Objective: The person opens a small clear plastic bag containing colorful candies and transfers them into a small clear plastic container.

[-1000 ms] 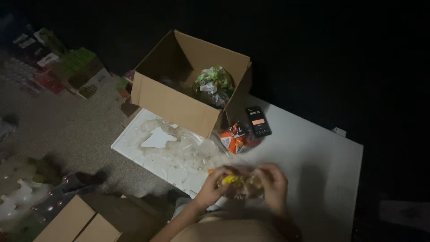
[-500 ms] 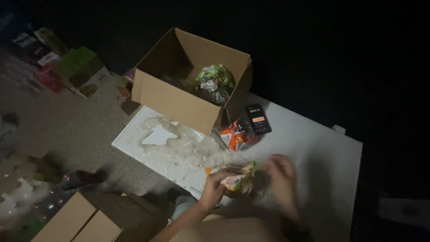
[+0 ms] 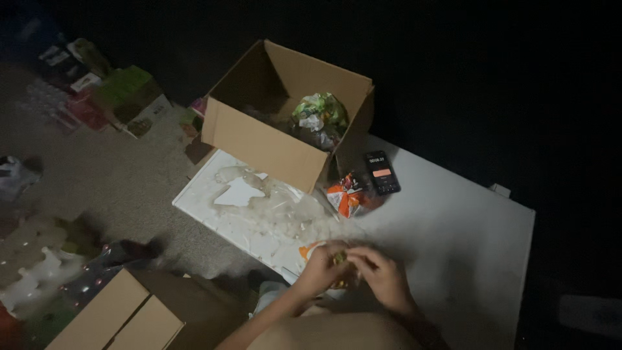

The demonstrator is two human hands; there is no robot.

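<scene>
Desk (image 3: 466, 233): white, flat, lit at centre.
Cardboard box (image 3: 272, 139): open, far left on the desk, crumpled wrappers inside.
Clear plastic sheeting (image 3: 272, 210): crumpled, near side of the box.
Phone (image 3: 381, 172): dark, right of the box.
Small wrapper (image 3: 337, 259): near edge, between 2 hands, left hand (image 3: 321, 269) and right hand (image 3: 382, 275), fingers pinching it (blurred). Likely light, thin, crinkly; best gripped at edges.

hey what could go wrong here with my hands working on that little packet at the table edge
Both hands, left hand and right hand, work a small packet near the white table's edge; it might slip to the floor. Loose clear plastic could get swept off. Dim light hides detail.
</scene>
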